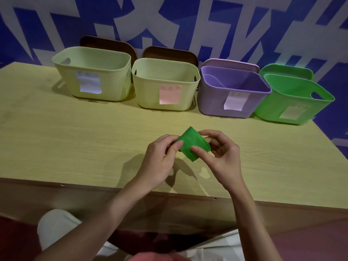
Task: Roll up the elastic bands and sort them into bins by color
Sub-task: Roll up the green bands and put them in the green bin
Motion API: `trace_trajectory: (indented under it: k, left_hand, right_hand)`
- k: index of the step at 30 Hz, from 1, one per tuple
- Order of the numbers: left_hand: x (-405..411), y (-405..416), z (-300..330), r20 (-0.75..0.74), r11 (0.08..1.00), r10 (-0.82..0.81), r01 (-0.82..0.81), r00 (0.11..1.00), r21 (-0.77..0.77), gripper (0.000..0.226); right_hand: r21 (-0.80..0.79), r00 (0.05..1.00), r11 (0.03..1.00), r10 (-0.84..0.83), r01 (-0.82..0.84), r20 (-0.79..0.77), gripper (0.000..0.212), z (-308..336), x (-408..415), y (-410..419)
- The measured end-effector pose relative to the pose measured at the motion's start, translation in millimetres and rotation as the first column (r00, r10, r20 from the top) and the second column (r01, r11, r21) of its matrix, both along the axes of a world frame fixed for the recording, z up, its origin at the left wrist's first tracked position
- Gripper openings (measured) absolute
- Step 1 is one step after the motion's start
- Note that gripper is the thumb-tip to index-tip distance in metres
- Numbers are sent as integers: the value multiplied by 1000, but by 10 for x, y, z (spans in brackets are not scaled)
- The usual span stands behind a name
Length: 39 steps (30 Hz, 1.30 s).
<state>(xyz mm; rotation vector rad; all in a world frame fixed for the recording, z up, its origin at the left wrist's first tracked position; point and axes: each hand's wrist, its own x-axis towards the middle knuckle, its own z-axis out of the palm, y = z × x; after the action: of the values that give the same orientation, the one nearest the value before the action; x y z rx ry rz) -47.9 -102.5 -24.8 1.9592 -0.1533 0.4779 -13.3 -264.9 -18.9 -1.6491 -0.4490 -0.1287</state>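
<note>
Hands meet above the desk (75,147); left hand (162,157) and right hand (218,157) both pinch a rolled green band (194,144) between them; four bins beyond, green bin (293,110) far right.

A single wide-angle view from a camera worn on the person's head, looking forward and steeply down over a wooden table (75,140). It sits close above the two forearms, which reach in from the bottom edge. A row of bins lines the table's far side, with a patterned wall behind them. Straight edges bow toward the frame's borders.
</note>
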Motion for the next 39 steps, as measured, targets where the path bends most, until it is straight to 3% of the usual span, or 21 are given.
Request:
trace_trajectory:
  k: [7, 13, 18, 24, 26, 29, 31, 34, 36, 39]
  left_hand:
    - [29, -55, -38, -2, 993, 49, -49, 999, -109, 19]
    - [57, -91, -22, -129, 930, -7, -41, 992, -366, 26]
    - [21, -149, -23, -190, 850, -142, 21, 971, -526, 34]
    - [-18, -132, 26, -237, 792, -327, 128, 915, -596, 35]
    - [-27, -109, 50, -257, 735, -418, 158, 872, -659, 30]
    - [-14, -83, 90, -255, 635, -544, 194, 799, -747, 28]
    - [6, -79, 95, -281, 664, -553, 212, 785, -717, 29]
    - [35, -62, 74, -337, 815, -413, 178, 846, -552, 29]
    - [48, -34, 68, -291, 914, -261, 139, 920, -381, 23]
    - [57, -4, 75, -161, 959, -168, 123, 973, -257, 13]
  right_hand:
    - [16, 994, 994, -109, 109, 1, 14, 3, 21, 3]
    - [43, 999, 999, -31, 32, -41, 15, 18, 29, 9]
    - [67, 997, 997, -26, 31, -75, 18, 36, 69, 29]
    - [101, 997, 995, 10, -3, -71, 16, 16, 105, -18]
    - [71, 998, 996, 60, -58, -34, 28, 18, 107, -35]
    - [82, 991, 990, 122, -117, -51, 28, 41, 91, -40]
    - [93, 991, 990, 112, -105, -73, 26, 57, 91, -48]
    - [80, 994, 993, 88, -82, -67, 25, 72, 97, -62]
    - [73, 995, 995, 71, -66, -66, 25, 60, 99, -62]
    - [42, 996, 998, 57, -54, -74, 18, 27, 105, -63]
